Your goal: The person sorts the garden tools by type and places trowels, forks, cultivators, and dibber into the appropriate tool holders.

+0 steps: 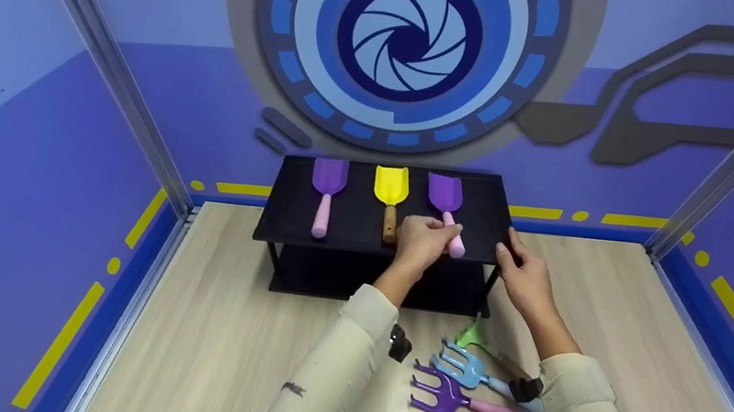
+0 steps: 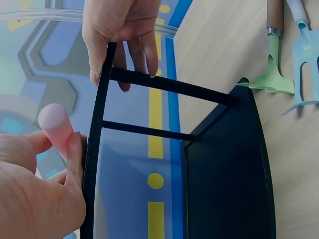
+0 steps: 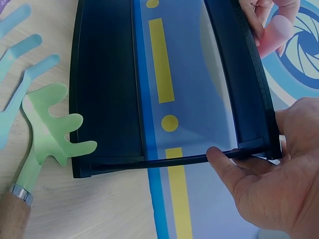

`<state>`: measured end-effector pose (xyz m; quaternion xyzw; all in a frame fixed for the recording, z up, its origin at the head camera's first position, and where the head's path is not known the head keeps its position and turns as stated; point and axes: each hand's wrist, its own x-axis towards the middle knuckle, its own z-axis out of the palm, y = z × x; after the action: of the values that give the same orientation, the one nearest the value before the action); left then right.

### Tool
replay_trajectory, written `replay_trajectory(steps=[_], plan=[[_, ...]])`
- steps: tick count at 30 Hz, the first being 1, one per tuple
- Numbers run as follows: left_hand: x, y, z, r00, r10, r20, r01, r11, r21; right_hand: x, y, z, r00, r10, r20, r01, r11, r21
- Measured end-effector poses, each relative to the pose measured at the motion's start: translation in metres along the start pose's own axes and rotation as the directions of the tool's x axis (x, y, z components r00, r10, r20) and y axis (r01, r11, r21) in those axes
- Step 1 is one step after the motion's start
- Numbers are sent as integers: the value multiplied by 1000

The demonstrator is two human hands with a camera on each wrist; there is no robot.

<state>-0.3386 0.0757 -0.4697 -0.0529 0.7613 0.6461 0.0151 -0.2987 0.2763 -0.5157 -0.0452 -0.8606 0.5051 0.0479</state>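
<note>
My left hand pinches the pink handle of a purple toy shovel, which lies at the right on a black two-tier shelf. In the left wrist view that pink handle shows between thumb and fingers. With thumb and fingers at its right front corner, my right hand holds the shelf's top tier. A yellow shovel with a brown handle lies in the middle of the top, beside my left hand. Farther left lies another purple shovel with a pink handle.
Before the shelf's right front, a green hand fork, a light blue fork and a purple fork with a pink handle lie on the wooden table. My right forearm partly covers their handles. Patterned blue walls stand behind and beside.
</note>
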Motion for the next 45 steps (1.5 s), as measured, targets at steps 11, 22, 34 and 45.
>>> replay_trajectory(steps=[11,22,34,45], plan=[[8,-1,7,996,11,-84,11,966,259,2,-1,5,1000,-3,28,3,1000,0],[23,-15,18,989,66,-130,-21,948,318,2,2,8,1000,11,29,-11,1000,16],[11,2,26,993,40,-114,-1,947,320,-2,2,-2,1000,29,4,-29,999,34],[11,-2,17,991,46,-123,-4,949,317,-3,-2,5,1000,24,8,-24,999,34]])
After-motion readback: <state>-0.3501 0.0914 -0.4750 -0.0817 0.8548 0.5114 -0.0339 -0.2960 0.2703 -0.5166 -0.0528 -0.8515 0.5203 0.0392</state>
